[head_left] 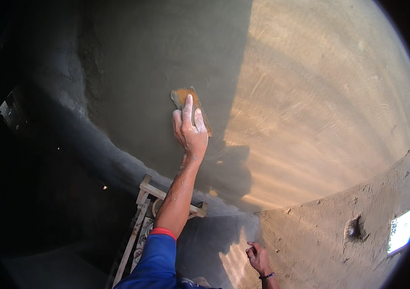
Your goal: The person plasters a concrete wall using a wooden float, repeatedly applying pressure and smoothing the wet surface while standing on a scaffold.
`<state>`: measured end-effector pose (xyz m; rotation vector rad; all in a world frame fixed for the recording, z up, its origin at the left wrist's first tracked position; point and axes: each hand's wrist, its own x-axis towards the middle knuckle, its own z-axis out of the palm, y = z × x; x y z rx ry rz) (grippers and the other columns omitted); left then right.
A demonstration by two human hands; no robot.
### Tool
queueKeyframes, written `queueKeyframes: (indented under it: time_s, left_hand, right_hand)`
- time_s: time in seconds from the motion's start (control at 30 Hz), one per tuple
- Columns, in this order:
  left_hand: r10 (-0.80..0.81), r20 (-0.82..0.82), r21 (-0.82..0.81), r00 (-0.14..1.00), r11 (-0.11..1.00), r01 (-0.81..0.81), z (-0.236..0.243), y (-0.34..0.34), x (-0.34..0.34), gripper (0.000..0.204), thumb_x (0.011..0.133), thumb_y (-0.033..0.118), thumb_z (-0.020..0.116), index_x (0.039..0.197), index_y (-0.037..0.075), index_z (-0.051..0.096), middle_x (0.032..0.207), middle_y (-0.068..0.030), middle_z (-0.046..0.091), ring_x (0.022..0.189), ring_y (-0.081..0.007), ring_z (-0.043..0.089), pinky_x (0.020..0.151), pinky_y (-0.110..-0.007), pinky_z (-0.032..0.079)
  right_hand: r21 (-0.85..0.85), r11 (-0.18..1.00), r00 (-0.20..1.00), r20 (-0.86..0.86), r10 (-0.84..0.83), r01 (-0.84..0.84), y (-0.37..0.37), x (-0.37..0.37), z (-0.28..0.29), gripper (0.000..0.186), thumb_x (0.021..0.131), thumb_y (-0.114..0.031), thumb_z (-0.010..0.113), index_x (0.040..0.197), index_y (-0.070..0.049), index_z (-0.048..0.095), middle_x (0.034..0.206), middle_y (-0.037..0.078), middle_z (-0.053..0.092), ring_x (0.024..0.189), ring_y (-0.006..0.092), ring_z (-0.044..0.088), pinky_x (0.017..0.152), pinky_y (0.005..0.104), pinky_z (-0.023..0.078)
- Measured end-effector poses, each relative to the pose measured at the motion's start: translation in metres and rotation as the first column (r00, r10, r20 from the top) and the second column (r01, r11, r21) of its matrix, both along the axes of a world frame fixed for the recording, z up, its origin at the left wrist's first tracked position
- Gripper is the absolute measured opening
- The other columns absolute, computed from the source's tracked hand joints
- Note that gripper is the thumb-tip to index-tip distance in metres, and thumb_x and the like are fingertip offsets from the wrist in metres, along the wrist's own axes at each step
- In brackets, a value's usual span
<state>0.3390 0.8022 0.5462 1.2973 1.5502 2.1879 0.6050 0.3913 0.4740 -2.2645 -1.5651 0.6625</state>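
Note:
My left hand (191,130) is pressed down on a flat, rectangular orange-brown plastering float (185,92). Its fingers are spread over the back of the float, and the edges are smeared with grey. The float lies against smooth grey plaster (142,86), on the shaded side of a sharp line of light. Lower and to the right, my right hand (259,259) hangs in front of the plaster with its fingers loosely bent and apart. Nothing shows in it, and a dark beaded bracelet circles the wrist.
Below my left forearm stands a wooden frame (135,236) like a ladder or scaffold. Sunlit plaster (311,96) spreads to the right. A rougher wall (306,236) at lower right has a hole (354,229) and a bright opening (403,229). The left side is dark.

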Motion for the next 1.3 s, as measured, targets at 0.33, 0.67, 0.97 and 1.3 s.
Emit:
queueKeyframes:
  time_s: [0.33,0.67,0.97,1.3]
  left_hand:
    - [-0.237,-0.477,-0.063,0.846,0.97,0.236,-0.085,-0.077,0.104,0.046,0.087,0.012,0.072,0.131,0.024,0.067,0.098,-0.0113,0.056,0.088,-0.0348,0.057,0.072,-0.046,0.051]
    - [-0.023,-0.222,0.146,0.975,0.988,0.057,0.114,-0.037,0.068,0.048,0.091,0.011,0.067,0.138,0.016,0.061,0.093,-0.0081,0.051,0.085,-0.0275,0.054,0.074,-0.041,0.048]
    - [-0.464,-0.56,-0.291,0.686,0.886,0.362,-0.133,-0.144,0.141,0.07,0.084,0.009,0.07,0.15,0.018,0.046,0.109,-0.0152,0.053,0.098,-0.0371,0.054,0.081,-0.047,0.05]
    - [-0.627,0.494,-0.346,0.602,0.493,0.798,-0.106,-0.237,0.136,0.051,0.079,-0.002,0.078,0.112,0.003,0.039,0.103,-0.0118,0.062,0.087,-0.0163,0.062,0.078,-0.031,0.052]
  right_hand:
    - [-0.078,0.988,0.991,-0.048,0.127,-0.13,0.033,-0.022,-0.017,0.03,0.09,-0.012,0.067,0.118,-0.002,0.065,0.074,0.016,0.069,0.069,0.0304,0.07,0.067,0.0383,0.054]
    - [-0.039,0.996,0.99,-0.11,-0.086,0.082,-0.01,-0.002,-0.018,0.029,0.09,-0.009,0.064,0.118,0.0,0.064,0.071,0.016,0.066,0.061,0.0233,0.065,0.064,0.0354,0.053]
    - [0.091,0.995,0.985,-0.165,0.056,-0.041,0.03,-0.028,-0.041,0.028,0.09,-0.009,0.064,0.117,0.0,0.064,0.067,0.012,0.062,0.059,0.0223,0.06,0.061,0.0353,0.05]
    - [0.619,0.785,0.998,0.022,-0.065,0.037,0.07,-0.082,0.014,0.06,0.078,-0.003,0.071,0.136,-0.004,0.053,0.119,0.017,0.056,0.109,0.036,0.053,0.093,0.0436,0.045]
